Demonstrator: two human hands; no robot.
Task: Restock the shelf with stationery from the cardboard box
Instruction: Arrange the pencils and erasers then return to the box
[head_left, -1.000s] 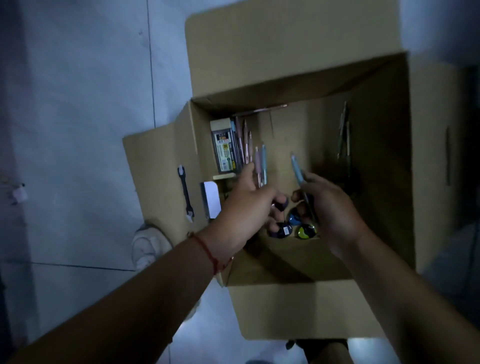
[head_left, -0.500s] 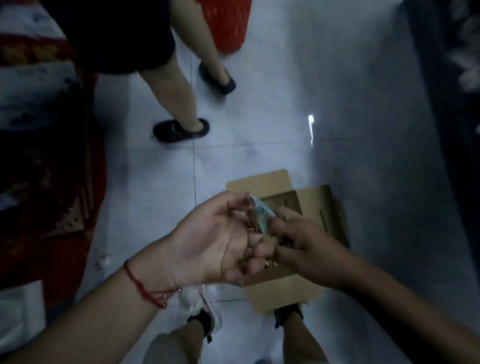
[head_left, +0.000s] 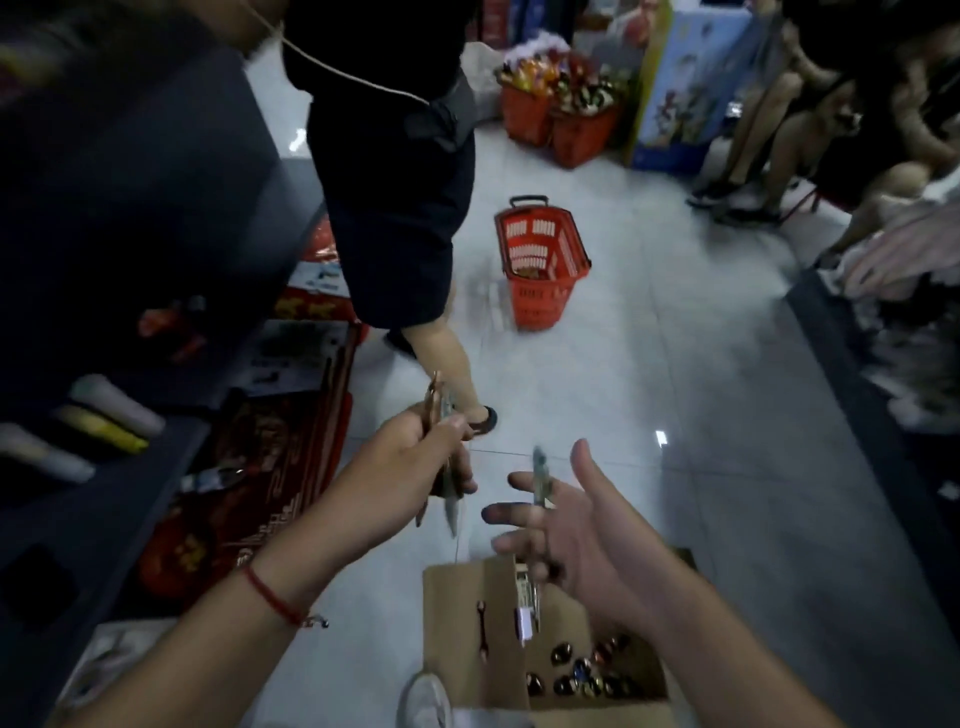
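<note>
Left hand (head_left: 400, 467) grips several pens (head_left: 441, 415); right hand (head_left: 576, 525) holds one pen (head_left: 540, 478).

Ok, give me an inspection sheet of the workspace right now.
Surface: pale tiled floor.
Job's things: open cardboard box on the floor; pens; one pen.
Clutter: wrench on the box flap; small round items in the box.
Hands: left hand grips the pens; right hand holds the one pen between spread fingers.
Cables: nothing seen.
Surroundings: dark shelf left; red basket; a person standing ahead.
</note>
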